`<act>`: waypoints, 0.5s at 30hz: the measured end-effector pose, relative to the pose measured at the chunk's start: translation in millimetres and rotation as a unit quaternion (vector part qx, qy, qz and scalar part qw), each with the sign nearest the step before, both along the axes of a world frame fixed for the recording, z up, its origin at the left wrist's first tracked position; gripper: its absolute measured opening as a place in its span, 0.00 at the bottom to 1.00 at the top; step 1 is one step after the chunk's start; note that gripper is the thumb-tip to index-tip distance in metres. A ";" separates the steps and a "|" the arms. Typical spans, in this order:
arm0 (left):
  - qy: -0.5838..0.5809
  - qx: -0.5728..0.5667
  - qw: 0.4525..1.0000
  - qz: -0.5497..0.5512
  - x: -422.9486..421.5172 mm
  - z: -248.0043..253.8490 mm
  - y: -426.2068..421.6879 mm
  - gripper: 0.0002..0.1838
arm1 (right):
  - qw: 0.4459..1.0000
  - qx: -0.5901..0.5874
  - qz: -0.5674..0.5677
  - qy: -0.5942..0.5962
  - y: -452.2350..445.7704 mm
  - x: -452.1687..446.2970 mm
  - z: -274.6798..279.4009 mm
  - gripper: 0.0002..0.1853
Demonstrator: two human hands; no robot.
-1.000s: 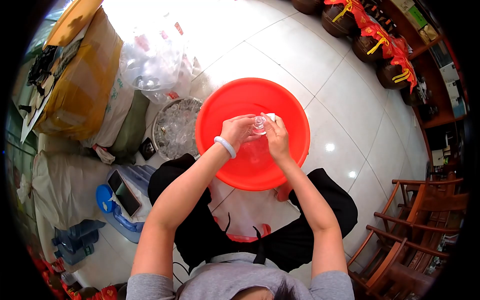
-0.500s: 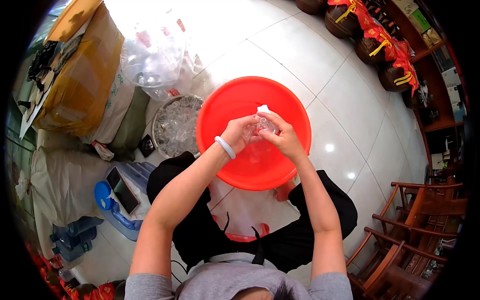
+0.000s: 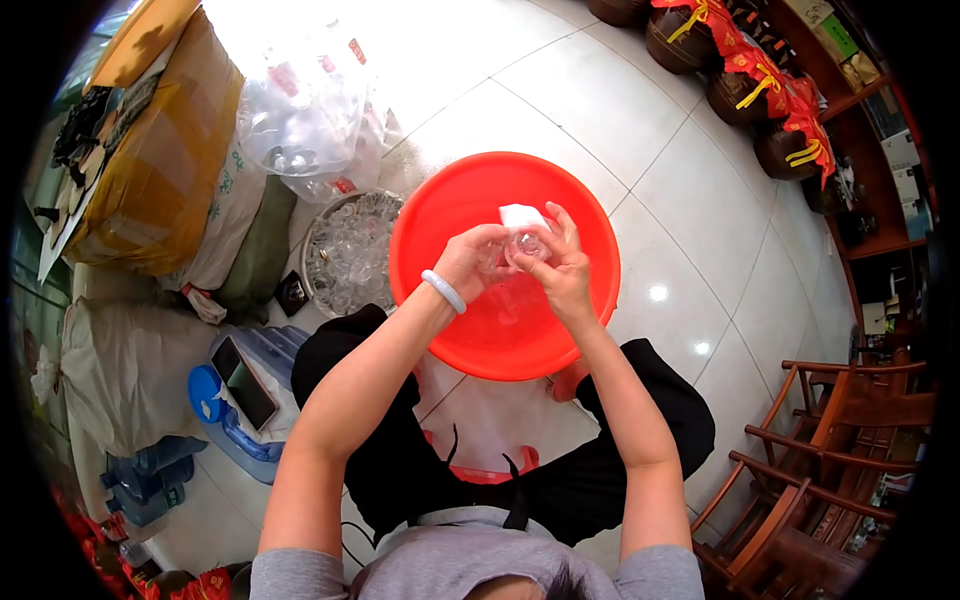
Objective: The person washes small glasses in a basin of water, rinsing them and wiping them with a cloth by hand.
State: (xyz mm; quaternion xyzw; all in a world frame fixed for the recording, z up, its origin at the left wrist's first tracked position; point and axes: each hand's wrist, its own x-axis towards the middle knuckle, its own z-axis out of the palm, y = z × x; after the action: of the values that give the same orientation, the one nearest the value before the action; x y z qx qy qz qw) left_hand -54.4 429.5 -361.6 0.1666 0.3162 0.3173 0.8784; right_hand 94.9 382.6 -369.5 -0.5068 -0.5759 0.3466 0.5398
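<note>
Left hand [image 3: 468, 264] and right hand [image 3: 568, 282] pinch a small clear glassy cup [image 3: 526, 248], crumpled white cloth [image 3: 522, 215] now fuller at twelve o'clock; grip apparently shifted.

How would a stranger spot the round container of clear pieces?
Find the large red basin beneath the left hand and right hand. Beside it, on the person's left, sits a smaller round container. Unlike the basin, it is heaped with clear pieces.

Single head-worn fisheye view, facing forward and steeply down, close over red basin [image 3: 428, 240].
</note>
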 end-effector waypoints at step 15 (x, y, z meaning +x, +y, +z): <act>-0.042 0.031 0.999 0.010 -2.4 -1.3 5.0 0.15 | 0.859 -0.203 0.039 0.468 5.0 12.9 19.8 0.16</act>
State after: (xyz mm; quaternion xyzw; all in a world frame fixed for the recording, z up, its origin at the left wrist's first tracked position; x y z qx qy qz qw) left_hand -56.8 434.5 -362.9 0.1773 0.2711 0.3426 0.8819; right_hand 107.9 387.6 -349.8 -0.3605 -0.1911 0.6728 0.6171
